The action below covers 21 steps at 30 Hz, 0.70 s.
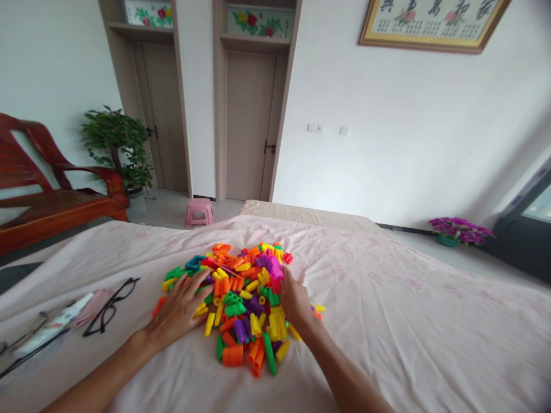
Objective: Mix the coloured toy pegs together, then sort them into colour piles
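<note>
Many plastic tubes [270,354] lie long axes crossed; left hand [181,304] spread, right hand [295,300] at pink piece [276,268], grip unclear.

Smooth, lightly glossy plastic pieces [235,308] between left fingers [196,282] and right fingers [288,281]; beneath the fingers, matt, creased cloth [387,321]; beyond the left fingers, a glossy wooden seat [64,215].

The right hand [296,299] hides most of its own fingers; the framed calligraphy [434,24] is cut off (up top); the white tube's [58,325] print is unreadably blurred.
</note>
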Motion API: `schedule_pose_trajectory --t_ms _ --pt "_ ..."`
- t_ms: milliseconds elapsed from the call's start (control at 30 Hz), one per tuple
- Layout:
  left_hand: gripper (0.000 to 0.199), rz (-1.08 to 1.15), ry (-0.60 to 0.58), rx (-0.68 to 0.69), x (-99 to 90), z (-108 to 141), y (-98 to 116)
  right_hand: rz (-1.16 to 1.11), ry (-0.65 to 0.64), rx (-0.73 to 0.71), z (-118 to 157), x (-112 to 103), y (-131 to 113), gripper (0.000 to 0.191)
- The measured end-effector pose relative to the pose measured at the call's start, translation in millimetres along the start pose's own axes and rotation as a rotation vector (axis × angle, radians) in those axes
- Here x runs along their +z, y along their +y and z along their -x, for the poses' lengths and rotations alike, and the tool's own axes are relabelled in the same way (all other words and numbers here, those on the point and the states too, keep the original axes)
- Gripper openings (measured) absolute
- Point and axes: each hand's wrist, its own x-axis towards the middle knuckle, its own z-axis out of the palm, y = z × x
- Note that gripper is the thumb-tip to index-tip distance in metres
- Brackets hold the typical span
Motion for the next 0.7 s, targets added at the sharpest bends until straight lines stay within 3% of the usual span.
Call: schedule_pose_trajectory --t_ms 133,267,333,400,533,600,700 --pt "0.048 0.001 0.007 -0.099 -0.9 -8 -24 0.004 -0.024 -0.091 -2 7 -29 0.049" --pt "0.042 0.007 0.087 -0.235 -21.9 -20 -17 -0.034 0.017 -0.156 -18 3 -31 0.048" --pt "0.048 0.017 0.151 -0.260 -34.3 -25 4 -0.049 0.068 -0.114 -36 -6 -17 0.046" --pt "0.049 0.036 0.186 -0.190 -43.8 -29 37 -0.044 0.126 -0.017 -59 -16 6 0.045" --pt "0.046 0.016 0.114 0.266 -44.6 -37 122 0.077 0.176 0.237 -103 -29 56 0.046" --pt "0.045 -0.044 0.215 0.520 -35.4 -44 158 0.139 0.146 0.291 -116 -29 72 0.048" --pt "0.036 -0.124 0.225 0.567 -19.8 -56 184 0.192 0.063 0.271 -123 -19 74 0.050"
